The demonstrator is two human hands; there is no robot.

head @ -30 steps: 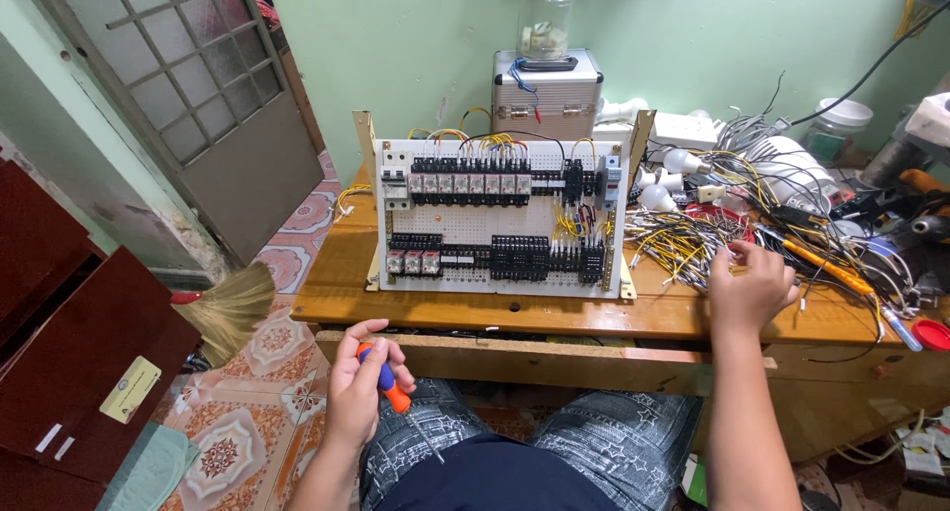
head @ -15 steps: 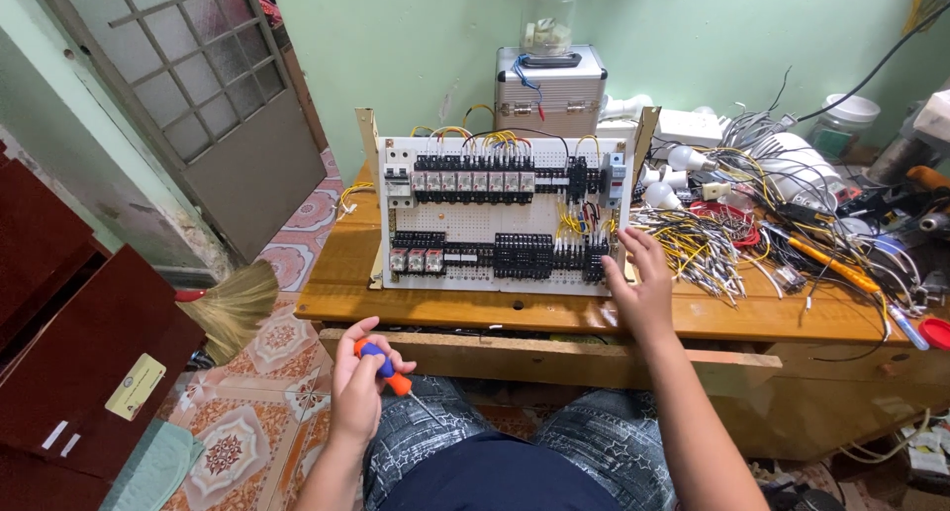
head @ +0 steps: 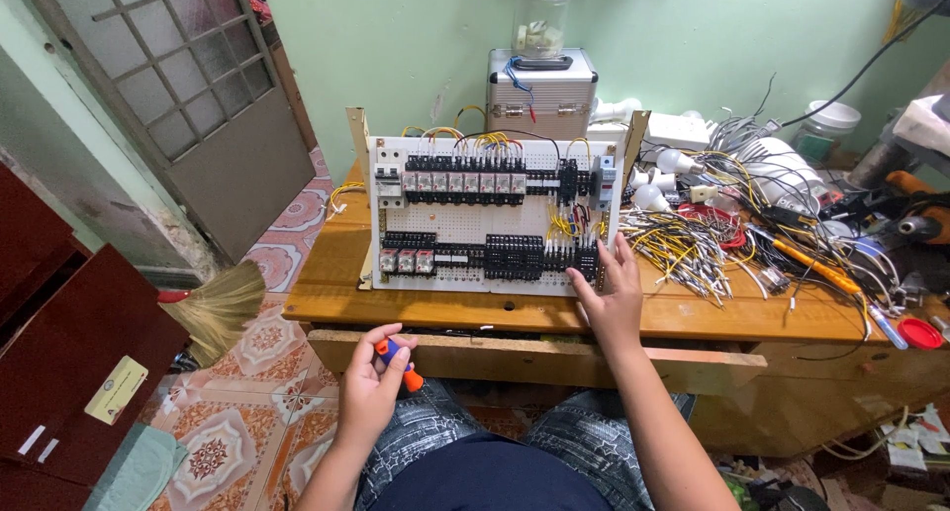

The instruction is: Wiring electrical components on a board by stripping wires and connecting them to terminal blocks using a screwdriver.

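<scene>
A small orange-and-blue screwdriver (head: 398, 364) was gripped in the left hand (head: 371, 392), held low in front of the table's front edge, above the lap. The right hand (head: 611, 298) was laid flat and unclenched, grasping nothing, against the lower right corner of the white wiring panel (head: 490, 214). The panel was propped upright near the middle of the wooden table (head: 445, 308). A tangle of loose yellow wires (head: 683, 244) was spread just beside it toward the table's right end.

One white wiring panel (head: 490, 214), one orange-and-blue screwdriver (head: 398, 363), one metal case (head: 542, 93), one glass jar (head: 541, 14), one broom (head: 213, 308), two hands, three white bulbs.
</scene>
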